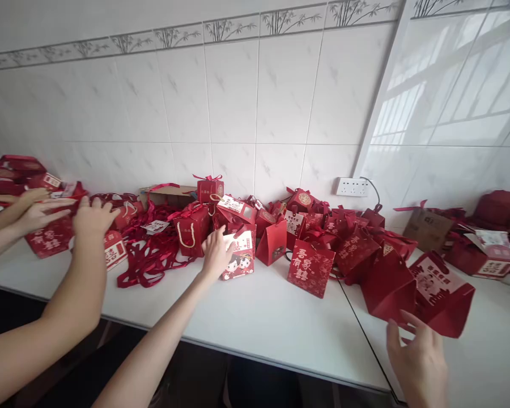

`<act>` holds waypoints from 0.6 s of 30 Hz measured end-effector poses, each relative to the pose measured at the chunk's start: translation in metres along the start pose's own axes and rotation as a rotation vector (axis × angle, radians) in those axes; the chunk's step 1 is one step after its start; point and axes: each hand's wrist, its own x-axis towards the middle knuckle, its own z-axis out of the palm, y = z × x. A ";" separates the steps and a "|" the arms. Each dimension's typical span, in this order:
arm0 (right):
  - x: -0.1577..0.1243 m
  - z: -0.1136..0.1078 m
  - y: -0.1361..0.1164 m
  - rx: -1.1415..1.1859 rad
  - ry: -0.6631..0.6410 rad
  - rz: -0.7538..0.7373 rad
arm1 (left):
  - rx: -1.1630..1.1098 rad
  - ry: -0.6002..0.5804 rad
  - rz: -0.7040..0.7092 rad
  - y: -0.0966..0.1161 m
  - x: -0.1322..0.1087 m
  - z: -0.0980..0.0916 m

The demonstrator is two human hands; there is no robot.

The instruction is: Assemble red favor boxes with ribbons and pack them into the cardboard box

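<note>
My left hand [216, 252] grips the upper left edge of a small red gift box [240, 262] with a cartoon couple printed on its front; the box stands on the table. My right hand [420, 357] is open, fingers spread and curved, at the near right. Its fingertips are close to the bottom of a plain red box [387, 283]; I cannot tell whether they touch. Beside that box leans a red box with a white printed panel [436, 280]. Between my hands a square red box with white characters [311, 269] stands tilted.
Co-workers' hands [91, 216] handle red boxes at the left. A heap of red ribbon [147, 255] lies near them. More red boxes [304, 201] crowd along the tiled wall, under a power strip [352, 186]. A cardboard box [427, 229] stands at the right. The white table [272, 326] has a seam.
</note>
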 end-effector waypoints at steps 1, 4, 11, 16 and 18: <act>-0.011 0.001 -0.008 0.069 -0.004 -0.074 | 0.025 -0.037 -0.022 -0.009 0.003 -0.006; -0.035 0.008 -0.032 0.255 -0.098 -0.287 | 0.022 -0.165 0.025 -0.008 -0.008 -0.019; -0.049 0.011 -0.078 0.569 -0.568 -0.438 | -0.506 -0.389 0.440 0.092 -0.081 -0.026; -0.039 -0.004 -0.039 0.447 -0.420 -0.006 | -0.416 -0.176 0.552 0.073 -0.043 -0.023; -0.025 -0.007 -0.010 0.269 -0.050 0.183 | -0.213 0.211 0.279 0.034 -0.005 -0.027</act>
